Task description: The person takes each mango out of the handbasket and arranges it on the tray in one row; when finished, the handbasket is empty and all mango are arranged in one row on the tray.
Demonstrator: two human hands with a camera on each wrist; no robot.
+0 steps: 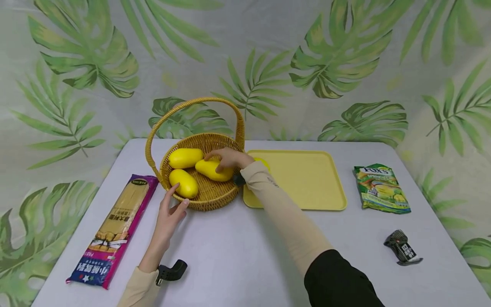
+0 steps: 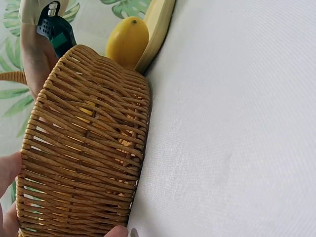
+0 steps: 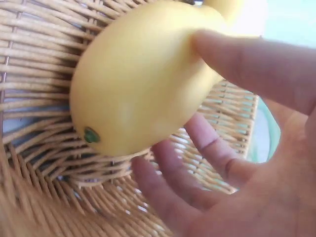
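Observation:
A round wicker basket point(image 1: 215, 200) with a tall handle stands left of centre, and yellow mangoes lie in it. My right hand point(image 1: 230, 158) reaches into the basket and holds the right-hand mango point(image 1: 211, 169). In the right wrist view, the thumb presses on this mango point(image 3: 133, 84) from above while the other fingers curl beneath it. Two more mangoes, one at the back point(image 1: 186, 158) and one at the front left point(image 1: 184, 184), lie beside it. My left hand point(image 1: 168, 217) holds the basket's front-left rim, fingertips right at the weave point(image 2: 84, 148).
A yellow tray point(image 1: 307, 183) lies right of the basket, with another mango point(image 2: 129, 42) at its left end, mostly behind my right wrist. A pasta pack point(image 1: 115, 230) lies far left. On the right are a green FOX'S bag point(image 1: 381, 189) and a small black packet point(image 1: 402, 248).

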